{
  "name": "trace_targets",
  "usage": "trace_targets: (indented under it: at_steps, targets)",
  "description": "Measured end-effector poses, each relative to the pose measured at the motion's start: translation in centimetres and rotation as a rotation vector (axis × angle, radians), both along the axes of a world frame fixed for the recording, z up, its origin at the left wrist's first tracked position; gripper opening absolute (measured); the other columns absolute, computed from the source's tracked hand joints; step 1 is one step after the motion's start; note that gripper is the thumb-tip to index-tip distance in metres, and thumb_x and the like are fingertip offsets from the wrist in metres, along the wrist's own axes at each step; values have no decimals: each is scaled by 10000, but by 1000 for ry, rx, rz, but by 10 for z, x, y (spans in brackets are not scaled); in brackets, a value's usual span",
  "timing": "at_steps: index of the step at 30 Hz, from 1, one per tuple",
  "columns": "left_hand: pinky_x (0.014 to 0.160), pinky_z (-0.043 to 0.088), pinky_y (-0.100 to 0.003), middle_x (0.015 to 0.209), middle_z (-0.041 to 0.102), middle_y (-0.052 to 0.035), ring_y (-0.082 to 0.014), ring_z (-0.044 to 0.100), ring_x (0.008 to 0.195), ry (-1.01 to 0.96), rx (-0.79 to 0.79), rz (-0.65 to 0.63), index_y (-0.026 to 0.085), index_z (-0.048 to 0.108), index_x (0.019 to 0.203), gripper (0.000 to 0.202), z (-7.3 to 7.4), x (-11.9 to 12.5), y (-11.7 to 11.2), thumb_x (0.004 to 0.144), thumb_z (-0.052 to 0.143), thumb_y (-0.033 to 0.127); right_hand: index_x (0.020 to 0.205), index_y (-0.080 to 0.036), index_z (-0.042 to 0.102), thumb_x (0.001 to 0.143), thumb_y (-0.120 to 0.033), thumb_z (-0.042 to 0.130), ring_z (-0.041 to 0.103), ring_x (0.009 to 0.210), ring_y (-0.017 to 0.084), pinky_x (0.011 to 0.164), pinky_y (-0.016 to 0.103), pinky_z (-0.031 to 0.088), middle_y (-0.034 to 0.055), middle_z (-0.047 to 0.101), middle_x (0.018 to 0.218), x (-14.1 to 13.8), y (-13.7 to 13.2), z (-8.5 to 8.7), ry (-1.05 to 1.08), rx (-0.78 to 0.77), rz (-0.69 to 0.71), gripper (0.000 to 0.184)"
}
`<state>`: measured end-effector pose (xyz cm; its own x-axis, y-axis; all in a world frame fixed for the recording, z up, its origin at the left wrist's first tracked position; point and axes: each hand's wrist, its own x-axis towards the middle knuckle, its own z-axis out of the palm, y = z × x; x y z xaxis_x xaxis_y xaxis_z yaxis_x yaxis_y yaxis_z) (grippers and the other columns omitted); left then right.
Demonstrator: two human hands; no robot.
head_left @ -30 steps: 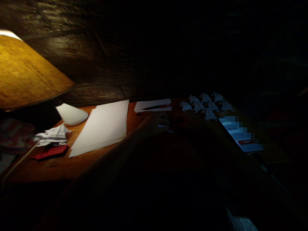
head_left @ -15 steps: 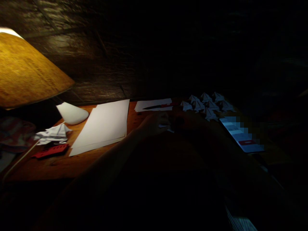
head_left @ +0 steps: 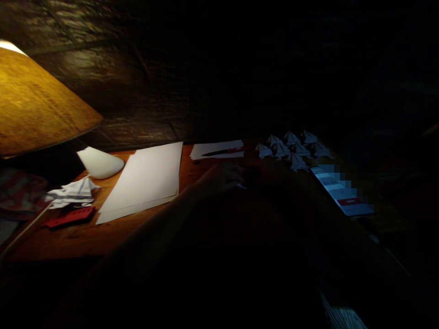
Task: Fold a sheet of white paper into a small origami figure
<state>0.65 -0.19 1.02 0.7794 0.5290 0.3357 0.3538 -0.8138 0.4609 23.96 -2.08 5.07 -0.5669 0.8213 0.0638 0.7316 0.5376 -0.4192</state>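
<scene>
My left hand (head_left: 226, 176) is over the middle of the wooden table, its fingers bent and closed on a small piece of folded paper (head_left: 242, 186). Only a pale edge of that paper shows below the fingertips. My right hand (head_left: 269, 173) is close beside it in deep shadow, and its fingers cannot be made out. Beyond the hands, a knife (head_left: 222, 151) with a red handle lies across a small stack of white paper (head_left: 199, 148). Several folded paper figures (head_left: 280, 150) stand grouped behind my right hand.
Large white sheets (head_left: 147, 173) lie left of my hands. Further left are a lamp with a yellow shade (head_left: 41, 100) and white base (head_left: 101, 162), a crumpled-looking folded paper (head_left: 73, 192) and a red object (head_left: 70, 217). A lit phone (head_left: 338, 189) lies at the right.
The fingers of my left hand have closed further over the folded paper, so less of it shows. The whole view has shifted slightly; the table items stay in place.
</scene>
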Motion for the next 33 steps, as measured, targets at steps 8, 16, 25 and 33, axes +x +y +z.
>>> trace_targets:
  at_steps: [8,16,25,33]
  targets:
    - [975,550,-389,1167,678,-56,-207,639,1147,-9,28,-37,248,776,989,201,1,2,2,889,631,152,1092,-210,763,894,-212,610,709,957,233,808,317,511,78,772,1101,7,15,-15,35,-28,-11,250]
    - [993,529,-375,1181,661,-43,-198,616,1159,35,20,-37,273,772,1032,298,6,2,-1,871,602,89,1046,-225,760,838,-144,656,700,968,227,839,329,512,68,768,1103,8,18,-18,102,-38,-10,247]
    - [1002,521,-388,1158,644,-43,-199,607,1155,28,-12,-42,258,778,970,318,3,2,1,831,596,37,1074,-211,736,804,-194,720,694,988,233,831,323,507,71,759,1126,10,17,-18,105,-59,-11,271]
    - [968,531,-374,1121,653,-41,-197,610,1126,32,-19,-45,254,778,954,307,0,3,6,815,605,42,1051,-215,742,835,-173,660,694,976,236,837,338,505,79,758,1108,10,21,-22,103,-26,16,235]
